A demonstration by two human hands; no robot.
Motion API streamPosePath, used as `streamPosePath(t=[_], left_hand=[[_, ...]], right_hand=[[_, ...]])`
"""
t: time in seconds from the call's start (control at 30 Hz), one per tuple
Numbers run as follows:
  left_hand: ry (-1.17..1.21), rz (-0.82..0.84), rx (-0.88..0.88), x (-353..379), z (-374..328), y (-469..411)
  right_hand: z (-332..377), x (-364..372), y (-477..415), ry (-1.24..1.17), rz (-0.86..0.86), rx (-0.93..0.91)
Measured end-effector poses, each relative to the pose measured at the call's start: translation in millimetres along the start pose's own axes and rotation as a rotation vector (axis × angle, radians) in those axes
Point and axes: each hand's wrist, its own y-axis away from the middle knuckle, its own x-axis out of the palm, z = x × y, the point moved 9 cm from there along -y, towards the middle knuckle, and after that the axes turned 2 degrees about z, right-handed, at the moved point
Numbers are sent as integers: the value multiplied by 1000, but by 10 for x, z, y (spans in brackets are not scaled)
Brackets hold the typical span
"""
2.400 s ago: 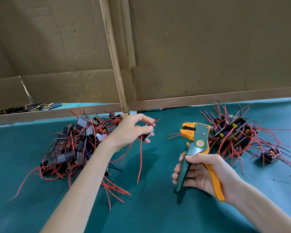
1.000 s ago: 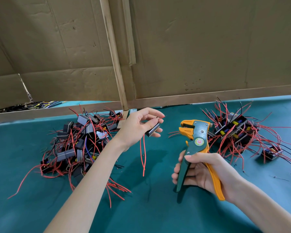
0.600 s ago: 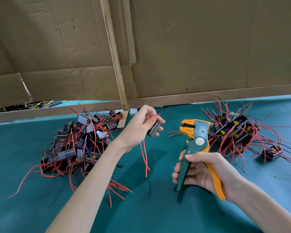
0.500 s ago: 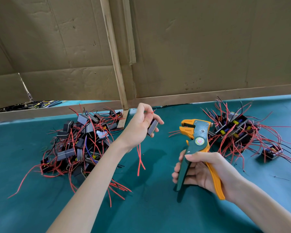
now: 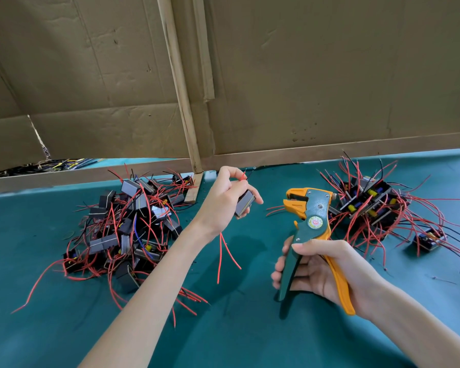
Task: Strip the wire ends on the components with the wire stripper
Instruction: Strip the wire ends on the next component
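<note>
The left hand (image 5: 223, 200) is curling its fingers round 1 small component (image 5: 244, 205) and pinching a red wire end (image 5: 241, 179) between thumb and forefinger. 2 red wires (image 5: 219, 261) are dangling toward 6 o'clock. The right hand (image 5: 322, 269) is gripping the handles of the wire stripper (image 5: 307, 229), its orange head facing 9 o'clock. The component is sitting at 9 o'clock of that head, near but apart. A heap of components (image 5: 128, 227) is lying at 9 o'clock of the left hand and a second heap (image 5: 369, 205) at 3 o'clock of the stripper, both on the green table (image 5: 250, 341).
</note>
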Motion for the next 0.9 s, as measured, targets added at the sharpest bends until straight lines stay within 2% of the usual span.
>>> streamPosePath(t=[0.17,0.4,0.57,0.73,0.9], left_hand=[[2,8,-27,38,7,12],[158,151,-98,165,35,49],[63,182,-82,110,-37,78],[19,176,-52,32,-110,75],[4,244,-59,49,-144,96]], right_hand=[[4,12,1,0,6,1],[17,51,6,53,42,-17],[37,108,9,148,124,-49],[44,121,9,251,129,-87],[88,152,39,248,106,-119]])
